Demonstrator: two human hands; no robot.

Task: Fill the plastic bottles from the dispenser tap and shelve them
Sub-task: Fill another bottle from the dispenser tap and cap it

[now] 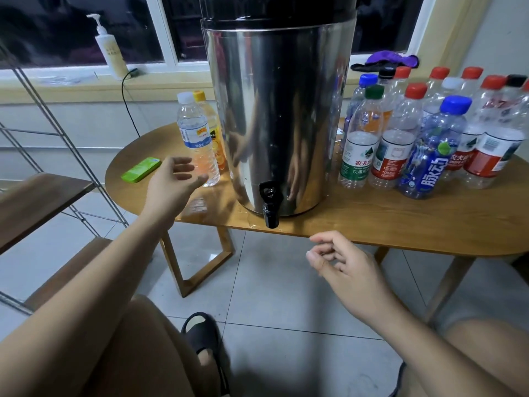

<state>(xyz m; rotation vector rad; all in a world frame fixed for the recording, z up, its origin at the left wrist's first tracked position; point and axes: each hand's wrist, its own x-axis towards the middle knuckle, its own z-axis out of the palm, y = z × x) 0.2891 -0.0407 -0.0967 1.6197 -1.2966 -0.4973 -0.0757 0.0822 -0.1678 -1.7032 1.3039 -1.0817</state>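
Both empty: left hand (171,184) spread near a filled bottle (197,138), right hand (349,267) loosely curled; a clumsy grab could topple it.

Dispenser (280,110) top beyond the upper edge; yellow-capped bottle (212,118) half behind the white-capped bottle (197,138)

Bench (372,222): oval, wooden, angled legs, standing on the tiled floor (286,285).
Green case (141,169): flat near the bench's left end (contents unclear).
Pump bottle (110,50): white, upright on the windowsill (65,83).
Cable (126,101): black, hanging from the windowsill.
Purple cloth (386,58): bunched, far right.
Slipper (204,333): black, on the floor.
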